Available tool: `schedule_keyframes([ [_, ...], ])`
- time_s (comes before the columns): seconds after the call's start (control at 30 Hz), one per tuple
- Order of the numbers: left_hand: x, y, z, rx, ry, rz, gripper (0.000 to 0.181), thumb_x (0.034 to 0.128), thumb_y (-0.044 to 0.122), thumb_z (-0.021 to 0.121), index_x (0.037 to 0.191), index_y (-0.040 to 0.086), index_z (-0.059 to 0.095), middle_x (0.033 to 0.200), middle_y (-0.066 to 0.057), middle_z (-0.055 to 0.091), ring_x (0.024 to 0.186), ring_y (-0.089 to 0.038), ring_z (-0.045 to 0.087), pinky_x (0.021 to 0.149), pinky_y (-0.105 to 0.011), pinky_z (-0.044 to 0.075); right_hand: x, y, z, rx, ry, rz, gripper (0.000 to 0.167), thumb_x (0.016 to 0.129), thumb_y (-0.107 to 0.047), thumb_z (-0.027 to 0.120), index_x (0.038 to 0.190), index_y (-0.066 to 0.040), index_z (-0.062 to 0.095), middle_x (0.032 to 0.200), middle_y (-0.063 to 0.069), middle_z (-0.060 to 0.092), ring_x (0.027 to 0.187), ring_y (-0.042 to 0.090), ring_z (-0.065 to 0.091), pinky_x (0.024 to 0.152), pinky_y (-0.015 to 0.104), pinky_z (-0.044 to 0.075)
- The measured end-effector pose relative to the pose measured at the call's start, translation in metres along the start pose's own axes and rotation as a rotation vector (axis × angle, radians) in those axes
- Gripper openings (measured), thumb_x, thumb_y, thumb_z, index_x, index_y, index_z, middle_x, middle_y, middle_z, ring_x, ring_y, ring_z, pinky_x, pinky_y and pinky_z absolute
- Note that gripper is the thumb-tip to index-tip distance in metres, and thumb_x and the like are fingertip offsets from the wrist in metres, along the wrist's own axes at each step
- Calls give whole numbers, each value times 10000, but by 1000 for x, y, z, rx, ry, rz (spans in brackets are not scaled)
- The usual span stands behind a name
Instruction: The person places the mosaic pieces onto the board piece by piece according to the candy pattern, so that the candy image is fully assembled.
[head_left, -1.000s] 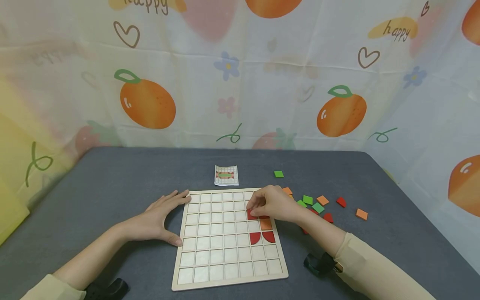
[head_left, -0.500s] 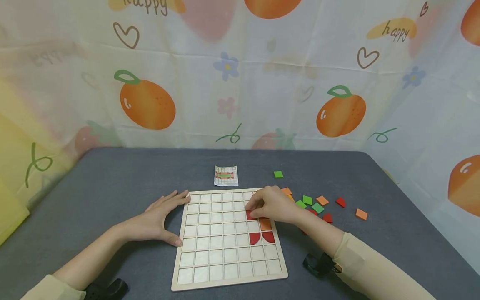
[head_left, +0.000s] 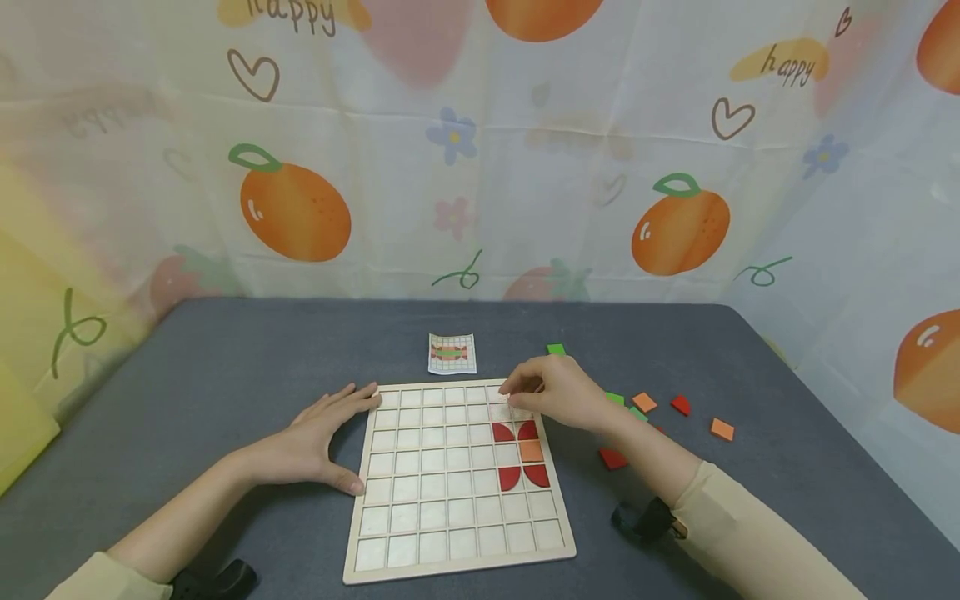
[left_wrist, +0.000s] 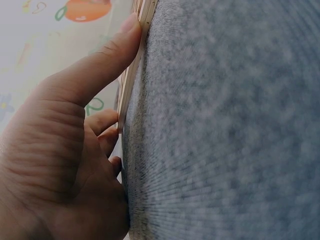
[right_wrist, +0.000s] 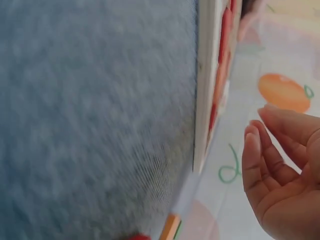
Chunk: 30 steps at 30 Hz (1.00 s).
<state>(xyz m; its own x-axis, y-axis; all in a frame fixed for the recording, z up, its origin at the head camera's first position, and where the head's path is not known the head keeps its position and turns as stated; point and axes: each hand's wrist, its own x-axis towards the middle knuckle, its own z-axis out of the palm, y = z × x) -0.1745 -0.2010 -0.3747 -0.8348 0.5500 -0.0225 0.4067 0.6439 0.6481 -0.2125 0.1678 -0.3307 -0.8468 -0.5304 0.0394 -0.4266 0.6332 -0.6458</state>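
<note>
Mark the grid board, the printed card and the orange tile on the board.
grid board [head_left: 432,484]: head view, a bare cell
printed card [head_left: 452,354]: head view, middle of printed face
orange tile [head_left: 531,451]: head view, middle of top face

Room midway over the board [head_left: 457,483] — loose tiles [head_left: 645,403] clutter rightward.

Spread across a dark grey tabletop [head_left: 247,358]
Carries a pale wooden grid board [head_left: 432,460] near the middle, a small printed card [head_left: 452,354] just beyond its far edge, and, scattered loosely toward the right, green pieces [head_left: 555,349], orange pieces [head_left: 722,430] and red pieces [head_left: 612,459].
</note>
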Motion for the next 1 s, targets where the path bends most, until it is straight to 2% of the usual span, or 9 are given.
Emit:
schedule_keyframes([
  [0.2, 1, 1, -1, 4, -1, -7, 1071, 667, 503, 857, 1531, 119, 355, 1662, -146, 199, 1525, -494, 60, 1125, -750, 40, -4, 9, -18, 11, 62, 52, 211, 914, -181, 701, 1116, -132, 737, 1059, 14, 738, 942, 142, 673, 829, 300, 562],
  [0.4, 1, 1, 0, 2, 1, -7, 1072, 666, 504, 856, 1532, 118, 356, 1661, -150, 202, 1524, -495, 61, 1125, -753, 39, -10, 25, -37, 52, 84, 113, 278, 922, -203, 694, 1187, -121, 706, 1177, 117, 707, 1015, 224, 670, 823, 363, 584],
  [0.63, 1, 1, 0, 1, 3, -8, 1071, 664, 505, 857, 1532, 126, 357, 1661, -144, 203, 1525, -494, 61, 1122, -757, 39, -20, 53, -55, 18, 129, 142, 340, 925, -170, 686, 1249, -68, 664, 1201, 165, 694, 1061, 265, 661, 846, 364, 566],
  [0.83, 1, 0, 1, 10, 5, -10, 1073, 660, 508, 858, 1531, 128, 359, 1661, -139, 209, 1525, -494, 64, 1119, -758, 45, -28, 70, -63, 20, 130, 183, 394, 935, -157, 671, 1303, -29, 613, 1259, 198, 663, 1106, 311, 650, 876, 392, 579],
  [1.0, 1, -1, 0, 6, -2, -16, 1072, 667, 506, 855, 1537, 134, 349, 1665, -139, 196, 1525, -495, 51, 1115, -764, 37, -36, 79, -69, 17, 100, 197, 432, 941, -204, 669, 1333, -38, 591, 1286, 196, 650, 1140, 314, 644, 898, 410, 573],
])
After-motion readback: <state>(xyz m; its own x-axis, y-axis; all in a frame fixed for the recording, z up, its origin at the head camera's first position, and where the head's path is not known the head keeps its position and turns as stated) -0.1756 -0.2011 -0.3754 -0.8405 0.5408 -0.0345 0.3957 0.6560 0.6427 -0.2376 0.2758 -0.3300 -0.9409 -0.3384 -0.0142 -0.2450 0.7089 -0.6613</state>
